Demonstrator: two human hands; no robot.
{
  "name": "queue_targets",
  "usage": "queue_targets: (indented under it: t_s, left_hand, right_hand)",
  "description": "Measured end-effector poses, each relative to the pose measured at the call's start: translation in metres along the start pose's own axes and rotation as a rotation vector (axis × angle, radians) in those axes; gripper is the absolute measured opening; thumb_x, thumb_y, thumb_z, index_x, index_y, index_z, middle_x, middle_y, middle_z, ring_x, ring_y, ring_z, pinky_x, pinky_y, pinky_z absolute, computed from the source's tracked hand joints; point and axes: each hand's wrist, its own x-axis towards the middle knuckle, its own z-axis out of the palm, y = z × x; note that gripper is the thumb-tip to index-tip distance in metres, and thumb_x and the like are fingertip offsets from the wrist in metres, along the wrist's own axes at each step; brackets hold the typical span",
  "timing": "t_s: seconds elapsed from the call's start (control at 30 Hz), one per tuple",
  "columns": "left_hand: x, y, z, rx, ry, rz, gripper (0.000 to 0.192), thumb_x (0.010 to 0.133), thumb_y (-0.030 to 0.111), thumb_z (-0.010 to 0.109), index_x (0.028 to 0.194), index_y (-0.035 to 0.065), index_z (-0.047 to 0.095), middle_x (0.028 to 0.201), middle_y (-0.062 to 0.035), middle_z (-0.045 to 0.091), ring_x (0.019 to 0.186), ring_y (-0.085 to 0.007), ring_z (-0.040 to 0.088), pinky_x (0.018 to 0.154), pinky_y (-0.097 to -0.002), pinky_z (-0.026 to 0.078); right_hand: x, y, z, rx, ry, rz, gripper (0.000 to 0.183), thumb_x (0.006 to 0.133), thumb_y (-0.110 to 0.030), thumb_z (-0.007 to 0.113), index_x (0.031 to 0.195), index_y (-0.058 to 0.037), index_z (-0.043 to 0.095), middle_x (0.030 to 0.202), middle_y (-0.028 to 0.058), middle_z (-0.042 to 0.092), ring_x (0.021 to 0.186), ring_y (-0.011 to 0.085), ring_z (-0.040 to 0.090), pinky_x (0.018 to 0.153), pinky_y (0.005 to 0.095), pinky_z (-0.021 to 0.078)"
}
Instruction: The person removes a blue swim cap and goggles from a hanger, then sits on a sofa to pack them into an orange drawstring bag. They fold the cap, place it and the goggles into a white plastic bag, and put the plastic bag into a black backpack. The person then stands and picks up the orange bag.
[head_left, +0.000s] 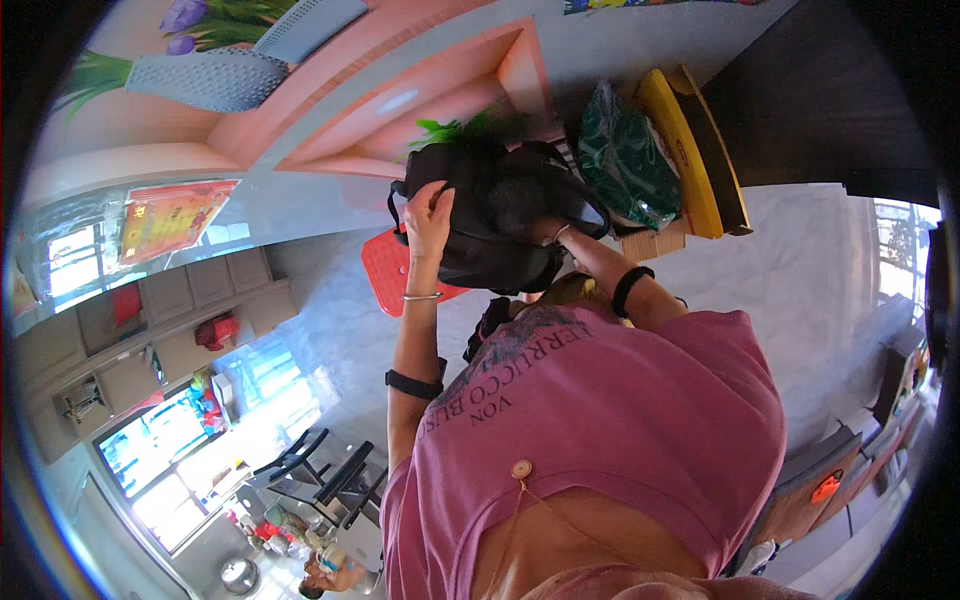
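A black backpack (499, 199) stands before me on a red plastic stool (382, 270). At its left side, my left hand (430, 221) is raised with thumb and fingers pinched at the bag's dark upper edge. My right hand (546, 229) reaches in at the bag's right side. Its fingers disappear into the dark fabric, so what they hold cannot be seen. A black strap loop (592, 217) curves just right of that hand.
Right of the bag are a dark green plastic-wrapped package (626, 161) and a yellow box (686, 150). Behind it, green leaves (450, 131) show against a wall with pink panels. Black exercise equipment (337, 472) stands lower left. A person (337, 574) is at the lower edge.
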Motion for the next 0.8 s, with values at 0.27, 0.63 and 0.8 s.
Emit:
queue_targets:
  t_s: [0.27,0.63,0.8]
  left_hand:
    - [-0.004,0.012,-0.006,0.101,-0.083,0.001,0.018,0.081,0.009,0.068,0.094,-0.0022,0.066,0.066,-0.0039,0.061,0.056,-0.0069,0.049,0.053,-0.024,0.042]
    - [0.006,0.013,-0.004,0.277,-0.096,0.096,0.018,0.078,0.018,0.068,0.092,0.0071,0.069,0.064,-0.0103,0.062,0.054,-0.0221,0.059,0.053,-0.0338,0.046]
    - [0.002,0.015,-0.021,0.518,-0.095,0.031,0.017,0.079,0.022,0.067,0.092,0.0119,0.069,0.078,-0.0155,0.067,0.073,-0.0351,0.064,0.065,-0.0432,0.051]
  right_hand:
    - [-0.006,-0.031,-0.034,-0.185,0.082,-0.097,0.036,0.078,-0.022,0.059,0.109,-0.0048,0.063,0.108,0.0213,0.062,0.101,0.0383,0.059,0.085,0.0442,0.0481]
    - [0.035,-0.054,-0.004,-0.546,0.068,-0.268,0.036,0.083,-0.019,0.051,0.114,-0.0038,0.061,0.108,0.0195,0.064,0.101,0.0344,0.061,0.087,0.0422,0.0473]
    - [0.044,0.01,0.006,-0.71,0.282,-0.342,0.041,0.081,-0.026,0.055,0.114,-0.0037,0.061,0.11,0.0196,0.063,0.102,0.0329,0.061,0.087,0.0435,0.0468]
